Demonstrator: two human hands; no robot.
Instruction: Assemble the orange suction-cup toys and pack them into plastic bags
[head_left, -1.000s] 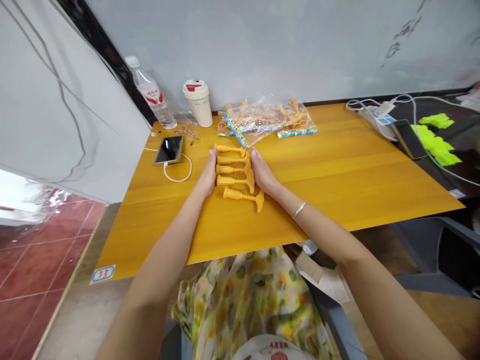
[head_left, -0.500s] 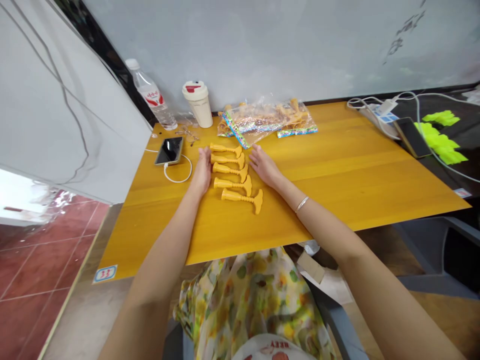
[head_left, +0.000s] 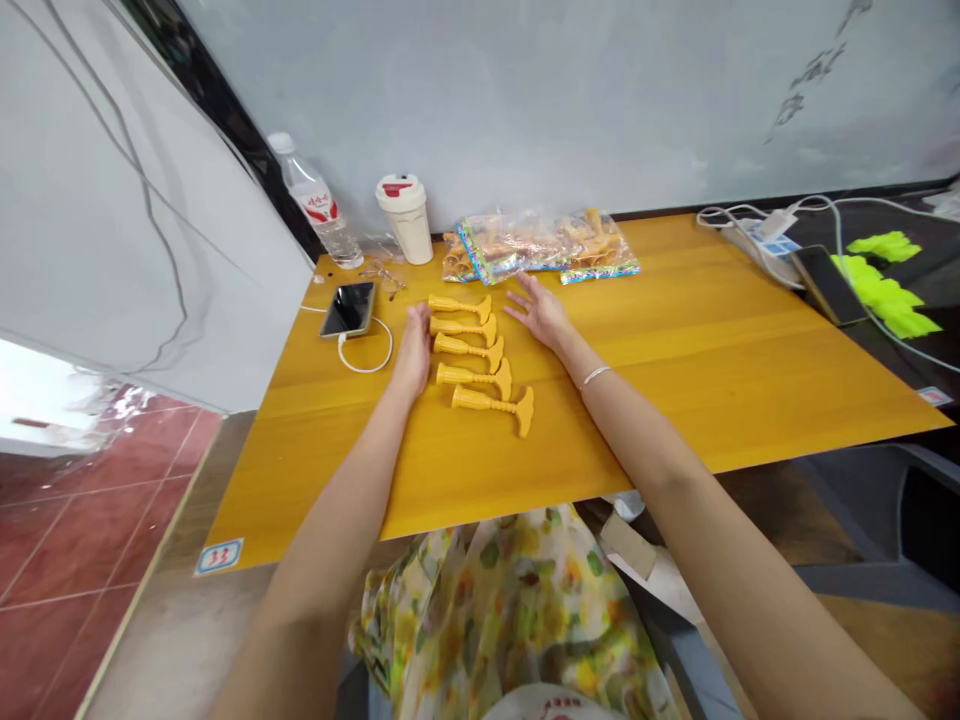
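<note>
Several yellow plastic pieces [head_left: 471, 346], each with a ribbed grip and a T-shaped head, lie in a near-parallel row on the table. My left hand [head_left: 413, 352] rests on edge by their grip ends, fingers straight, holding nothing. It is close to the upper pieces; I cannot tell whether it touches them. Past the T-shaped heads, on the other side, my right hand [head_left: 541, 312] is open with its fingers spread. Its fingertips are just in front of a clear bag [head_left: 517, 245] of similar yellow pieces.
The yellow-brown table [head_left: 675, 370] carries a charging phone [head_left: 349, 310], glasses [head_left: 386, 278], a water bottle [head_left: 321, 212] and a lidded cup [head_left: 406, 220]. At right are a power strip [head_left: 772, 245], cables, another phone [head_left: 825, 285] and bright green pieces [head_left: 885, 290].
My right hand has drawn slightly away from the heads of the pieces, and its fingers are spread wider. My left hand stays beside the grip ends. The camera view has shifted a little.
</note>
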